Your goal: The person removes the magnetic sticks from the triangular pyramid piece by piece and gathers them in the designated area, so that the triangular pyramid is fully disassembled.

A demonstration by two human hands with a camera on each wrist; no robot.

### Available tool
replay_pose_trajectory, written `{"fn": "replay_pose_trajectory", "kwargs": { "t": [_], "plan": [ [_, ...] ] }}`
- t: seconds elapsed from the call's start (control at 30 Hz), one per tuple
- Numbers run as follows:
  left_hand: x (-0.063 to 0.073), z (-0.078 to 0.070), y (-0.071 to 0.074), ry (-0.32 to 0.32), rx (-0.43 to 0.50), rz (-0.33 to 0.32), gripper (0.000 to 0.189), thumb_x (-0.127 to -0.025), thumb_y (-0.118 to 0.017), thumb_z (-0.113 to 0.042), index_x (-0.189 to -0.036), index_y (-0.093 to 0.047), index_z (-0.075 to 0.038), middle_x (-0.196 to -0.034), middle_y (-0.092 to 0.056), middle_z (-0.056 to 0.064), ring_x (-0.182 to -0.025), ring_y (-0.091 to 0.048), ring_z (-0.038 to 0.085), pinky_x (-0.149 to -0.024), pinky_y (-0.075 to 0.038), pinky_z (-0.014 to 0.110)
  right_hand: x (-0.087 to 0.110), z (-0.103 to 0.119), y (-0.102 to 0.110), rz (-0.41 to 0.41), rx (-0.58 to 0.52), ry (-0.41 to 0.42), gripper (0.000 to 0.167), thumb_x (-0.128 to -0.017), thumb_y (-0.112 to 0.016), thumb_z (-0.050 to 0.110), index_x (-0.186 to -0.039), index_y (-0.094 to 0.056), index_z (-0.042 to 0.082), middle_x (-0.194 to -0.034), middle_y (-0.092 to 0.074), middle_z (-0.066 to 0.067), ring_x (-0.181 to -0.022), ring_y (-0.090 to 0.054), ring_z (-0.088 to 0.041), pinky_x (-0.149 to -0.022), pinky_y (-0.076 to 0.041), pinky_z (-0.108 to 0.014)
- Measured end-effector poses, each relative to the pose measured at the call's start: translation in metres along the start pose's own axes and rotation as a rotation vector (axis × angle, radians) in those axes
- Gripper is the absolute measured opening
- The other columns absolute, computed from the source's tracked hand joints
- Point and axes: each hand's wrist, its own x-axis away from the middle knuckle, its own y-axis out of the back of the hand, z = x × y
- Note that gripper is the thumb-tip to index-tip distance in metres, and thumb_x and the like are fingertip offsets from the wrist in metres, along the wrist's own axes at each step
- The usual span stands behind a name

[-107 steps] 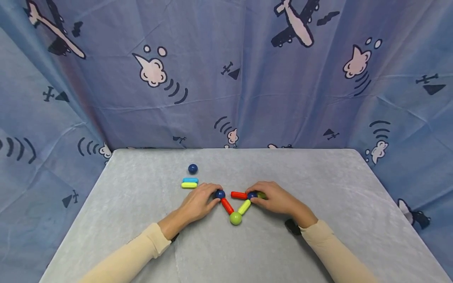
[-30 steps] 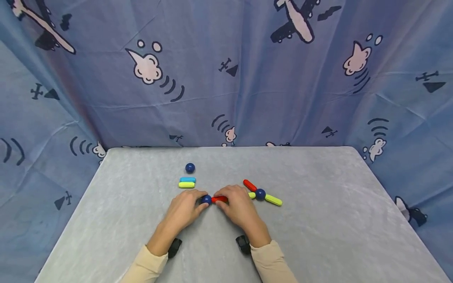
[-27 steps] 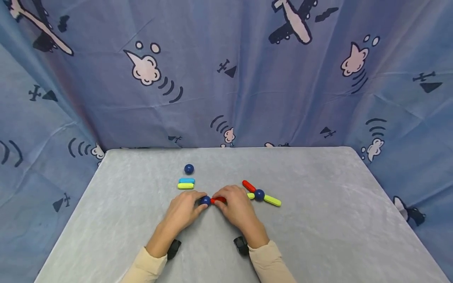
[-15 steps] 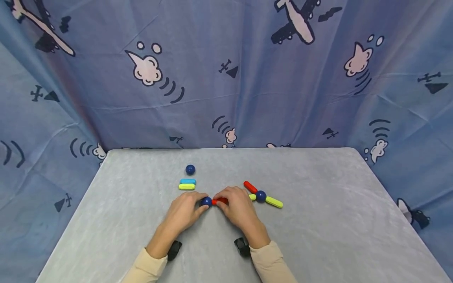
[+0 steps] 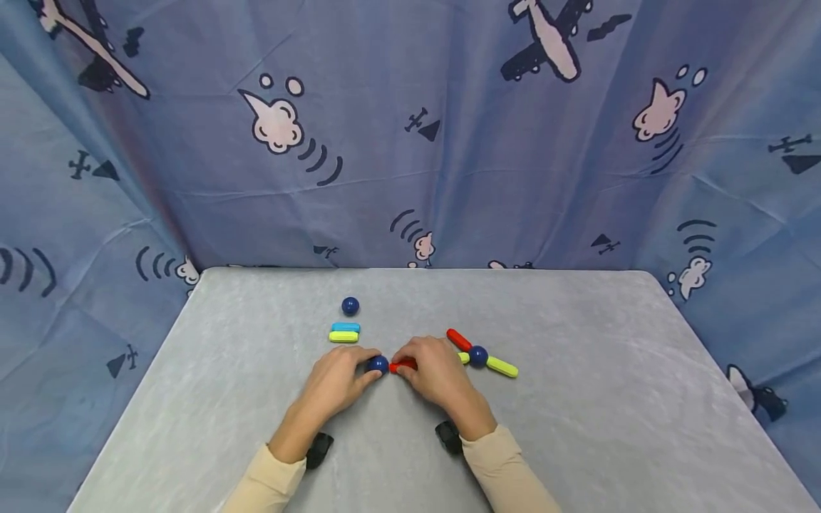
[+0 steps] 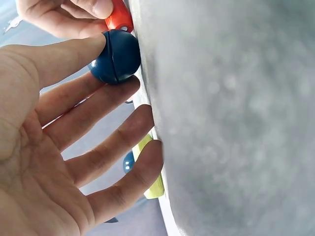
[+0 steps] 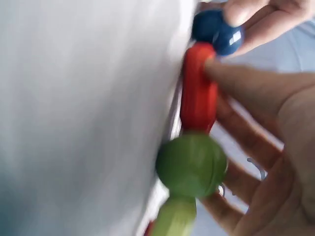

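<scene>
Thumb and fingers of my left hand [image 5: 333, 377] pinch a dark blue ball [image 5: 378, 365] low over the table. My right hand [image 5: 439, 374] pinches a short red rod [image 5: 403, 365], whose silver-tipped end sits right by that ball in the left wrist view. At the rod's other end is a green ball [image 7: 191, 164], hidden behind my right hand in the head view. A lime rod [image 7: 174, 216] runs on from the green ball to a second dark blue ball [image 5: 477, 356]. Another lime rod [image 5: 502, 367] and a second red rod [image 5: 458, 339] stick out from that ball.
Farther back on the grey table [image 5: 577, 427] lies a loose dark blue ball [image 5: 350, 306]. In front of it, a light blue rod [image 5: 346, 327] and a lime rod [image 5: 343, 337] lie side by side. A blue patterned curtain [image 5: 359, 142] hangs behind the table.
My right hand has moved left from the second blue ball to the red rod. The V of rods has opened out nearly straight. Over the last second, the red rod's end has parted slightly from the left-held ball.
</scene>
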Motion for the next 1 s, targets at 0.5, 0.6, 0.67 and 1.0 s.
{"fn": "replay_pose_trajectory", "kwargs": {
  "t": [0.5, 0.6, 0.67, 1.0],
  "plan": [
    [-0.001, -0.002, -0.001, 0.023, -0.003, 0.019, 0.032, -0.086, -0.078, -0.029, -0.116, -0.075, -0.017, -0.114, -0.075, 0.002, -0.109, -0.068, 0.023, -0.091, -0.055, 0.044, 0.013, -0.042, 0.037, 0.099, -0.113, 0.061, 0.026, -0.087, -0.078, 0.024, -0.112, -0.074, 0.018, -0.11, -0.072, 0.003, -0.104, -0.066, -0.019, -0.093, -0.053, -0.042],
    [0.0, -0.002, 0.0, 0.022, 0.001, 0.014, 0.031, -0.086, -0.078, -0.028, -0.115, -0.075, -0.017, -0.113, -0.075, 0.002, -0.108, -0.068, 0.023, -0.09, -0.055, 0.044, 0.019, -0.063, 0.05, 0.08, -0.062, 0.089, 0.026, -0.086, -0.079, 0.024, -0.11, -0.075, 0.016, -0.109, -0.072, 0.001, -0.104, -0.066, -0.02, -0.093, -0.053, -0.044],
    [0.001, -0.002, 0.0, 0.019, 0.005, 0.012, 0.031, -0.086, -0.078, -0.028, -0.115, -0.075, -0.017, -0.112, -0.075, 0.002, -0.108, -0.068, 0.023, -0.09, -0.055, 0.044, 0.022, -0.079, 0.057, 0.078, -0.038, 0.102, 0.026, -0.085, -0.079, 0.023, -0.109, -0.074, 0.016, -0.109, -0.071, 0.001, -0.103, -0.066, -0.02, -0.092, -0.053, -0.043],
    [0.0, -0.001, 0.0, 0.015, 0.022, 0.004, 0.031, -0.085, -0.079, -0.027, -0.114, -0.076, -0.018, -0.112, -0.075, 0.002, -0.107, -0.069, 0.022, -0.089, -0.055, 0.043, 0.033, -0.114, 0.064, 0.143, -0.015, 0.087, 0.025, -0.087, -0.077, 0.031, -0.11, -0.073, 0.023, -0.107, -0.069, 0.008, -0.099, -0.065, -0.013, -0.087, -0.055, -0.039]
  ]
}}
